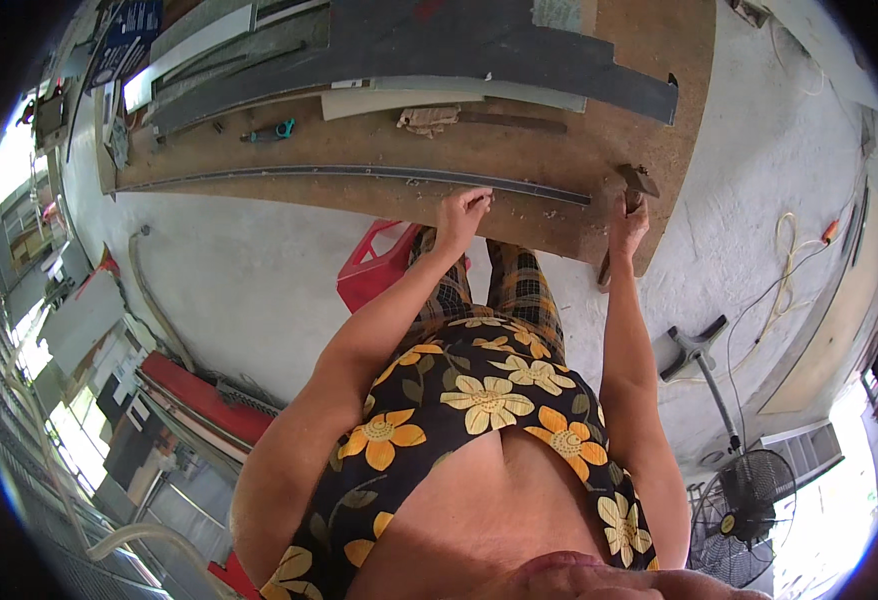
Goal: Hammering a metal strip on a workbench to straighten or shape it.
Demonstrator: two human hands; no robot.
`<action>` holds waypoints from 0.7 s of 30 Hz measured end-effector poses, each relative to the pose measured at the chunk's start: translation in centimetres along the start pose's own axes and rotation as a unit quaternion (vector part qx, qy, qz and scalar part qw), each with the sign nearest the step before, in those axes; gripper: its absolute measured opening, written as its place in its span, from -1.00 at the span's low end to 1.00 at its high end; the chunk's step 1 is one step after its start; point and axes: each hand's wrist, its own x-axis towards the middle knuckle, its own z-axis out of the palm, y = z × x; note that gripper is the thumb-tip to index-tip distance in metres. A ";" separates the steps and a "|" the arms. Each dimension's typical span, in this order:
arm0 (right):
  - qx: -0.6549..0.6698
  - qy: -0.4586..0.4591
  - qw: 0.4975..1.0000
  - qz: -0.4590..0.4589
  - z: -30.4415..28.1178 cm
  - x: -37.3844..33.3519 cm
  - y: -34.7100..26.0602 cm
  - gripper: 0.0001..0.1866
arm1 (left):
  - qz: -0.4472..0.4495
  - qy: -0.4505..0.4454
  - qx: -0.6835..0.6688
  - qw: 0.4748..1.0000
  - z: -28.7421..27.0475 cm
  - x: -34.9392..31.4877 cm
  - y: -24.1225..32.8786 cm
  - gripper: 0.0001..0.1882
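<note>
My right hand (628, 230) is wrapped round the handle of a hammer (641, 180), its metal head raised above the right end of the wooden worktable (359, 203). A long narrow grey strip (539, 190) lies along the table's near side and curves in this view. My left hand (459, 218) is beside the strip's near edge, right of its middle, with thumb and fingers pinched together. Whatever is between those fingertips, if anything, is too small to make out. Small pale bits lie scattered around the strip.
Grey sheets (409, 65) lie stacked across the table's far side. Nearer are a teal-handled tool (271, 131), a crumpled brown piece (427, 121) and a dark flat bar (514, 121). A red stool (364, 275) stands below the near edge. At right are a fan (744, 500) and cables (781, 285).
</note>
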 end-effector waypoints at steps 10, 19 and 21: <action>-0.065 -0.051 0.996 -0.017 -1.5 -5.5 -1.4 -0.70 | 0.116 0.150 0.060 0.980 -2.2 2.0 -2.3 -0.84; -0.028 -0.167 0.984 -0.053 1.7 -11.2 -3.8 -0.67 | 0.087 0.213 0.047 0.972 -5.3 2.7 -5.2 -0.81; -0.049 -0.172 0.981 -0.080 2.4 -11.8 -4.9 -0.66 | 0.087 0.213 0.049 0.972 -5.5 2.7 -5.3 -0.81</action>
